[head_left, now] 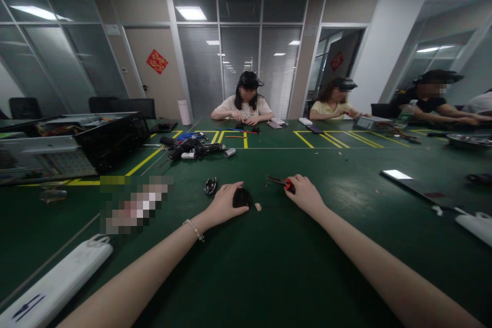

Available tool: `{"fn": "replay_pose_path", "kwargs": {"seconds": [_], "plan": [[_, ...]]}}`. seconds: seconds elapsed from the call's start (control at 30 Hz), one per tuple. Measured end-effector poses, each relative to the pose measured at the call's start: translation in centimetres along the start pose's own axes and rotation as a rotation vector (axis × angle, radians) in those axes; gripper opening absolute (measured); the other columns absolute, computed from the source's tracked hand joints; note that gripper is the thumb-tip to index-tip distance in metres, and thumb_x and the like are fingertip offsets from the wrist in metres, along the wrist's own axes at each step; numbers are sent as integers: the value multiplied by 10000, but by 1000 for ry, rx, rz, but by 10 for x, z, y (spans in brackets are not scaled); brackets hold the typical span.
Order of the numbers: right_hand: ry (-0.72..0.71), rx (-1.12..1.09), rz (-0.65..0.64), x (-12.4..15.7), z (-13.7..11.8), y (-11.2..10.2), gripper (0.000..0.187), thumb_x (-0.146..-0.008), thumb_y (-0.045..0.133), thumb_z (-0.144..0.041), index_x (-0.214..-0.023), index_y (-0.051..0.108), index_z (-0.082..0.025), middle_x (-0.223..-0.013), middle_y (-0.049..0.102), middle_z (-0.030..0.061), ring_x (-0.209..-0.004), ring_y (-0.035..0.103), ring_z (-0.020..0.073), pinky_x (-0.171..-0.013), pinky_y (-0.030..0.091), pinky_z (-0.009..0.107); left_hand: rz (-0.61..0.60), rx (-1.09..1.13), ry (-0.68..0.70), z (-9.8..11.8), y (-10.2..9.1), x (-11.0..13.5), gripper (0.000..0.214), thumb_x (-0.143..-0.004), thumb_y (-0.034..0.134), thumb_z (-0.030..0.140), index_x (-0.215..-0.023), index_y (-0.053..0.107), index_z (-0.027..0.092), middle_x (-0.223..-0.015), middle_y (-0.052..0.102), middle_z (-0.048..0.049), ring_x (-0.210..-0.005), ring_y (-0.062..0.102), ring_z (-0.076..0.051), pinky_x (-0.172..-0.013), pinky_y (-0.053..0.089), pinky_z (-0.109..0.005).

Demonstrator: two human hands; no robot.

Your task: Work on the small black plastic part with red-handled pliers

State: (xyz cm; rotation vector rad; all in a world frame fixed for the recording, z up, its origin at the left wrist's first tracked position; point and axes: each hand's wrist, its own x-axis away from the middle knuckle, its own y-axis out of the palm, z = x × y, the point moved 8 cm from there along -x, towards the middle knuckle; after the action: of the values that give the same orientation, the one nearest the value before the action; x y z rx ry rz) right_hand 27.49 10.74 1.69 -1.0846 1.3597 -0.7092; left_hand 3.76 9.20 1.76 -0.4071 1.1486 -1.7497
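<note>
My left hand [226, 203] rests on the green table [269, 256], its fingers curled around a small black object [242, 197]. A thin bracelet circles that wrist. My right hand [303, 193] is closed on red-handled pliers [282, 182], whose dark jaws point left above the table. A small black part [210, 185] lies just left of my left hand. A tiny tan piece [258, 207] sits between my two hands.
An open black computer case [77, 141] stands at the left. A pile of black tools [192, 147] lies mid-table. A white power strip [54, 282] is near left, another white item [474, 225] at right. Three people sit at the far side.
</note>
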Motion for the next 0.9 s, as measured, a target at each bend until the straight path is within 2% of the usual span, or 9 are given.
{"fn": "replay_pose_path", "kwargs": {"seconds": [0.17, 0.3, 0.53, 0.77, 0.9], "plan": [[16, -21, 2, 1, 2, 1, 313, -748, 452, -360, -993, 536, -185, -973, 525, 97, -875, 480, 221, -731, 405, 344, -74, 64, 5, 8, -1, 19, 683, -679, 580, 498, -1262, 322, 252, -1263, 404, -81, -1145, 382, -267, -925, 341, -414], [-6, -96, -21, -1, 6, 5, 339, -730, 478, -303, -1036, 541, -171, -990, 526, 103, -900, 484, 221, -780, 385, 350, -82, 71, 35, 13, -2, 23, 670, -676, 594, 489, -1247, 343, 244, -1249, 408, -78, -1139, 377, -269, -941, 320, -424], [29, -167, -91, -2, 11, 3, 443, -749, 456, -408, -1136, 499, -198, -1005, 534, 84, -889, 508, 210, -761, 401, 331, -90, 72, 59, 15, -2, 25, 665, -674, 600, 485, -1243, 340, 259, -1229, 424, -66, -1113, 397, -266, -924, 332, -422], [-8, -87, 38, 3, 0, -6, 348, -779, 414, -379, -1016, 527, -152, -959, 531, 105, -880, 497, 224, -755, 407, 362, -74, 40, 104, 21, -3, 25, 724, -635, 613, 534, -1241, 338, 247, -1234, 429, -69, -1126, 381, -284, -925, 321, -441], [-49, -151, 84, 6, -14, -16, 283, -782, 417, -332, -986, 511, -160, -934, 530, 88, -837, 509, 197, -731, 429, 347, -58, 30, 94, 16, 0, 22, 714, -639, 599, 558, -1235, 340, 261, -1233, 428, -60, -1125, 387, -278, -920, 326, -449]]}}
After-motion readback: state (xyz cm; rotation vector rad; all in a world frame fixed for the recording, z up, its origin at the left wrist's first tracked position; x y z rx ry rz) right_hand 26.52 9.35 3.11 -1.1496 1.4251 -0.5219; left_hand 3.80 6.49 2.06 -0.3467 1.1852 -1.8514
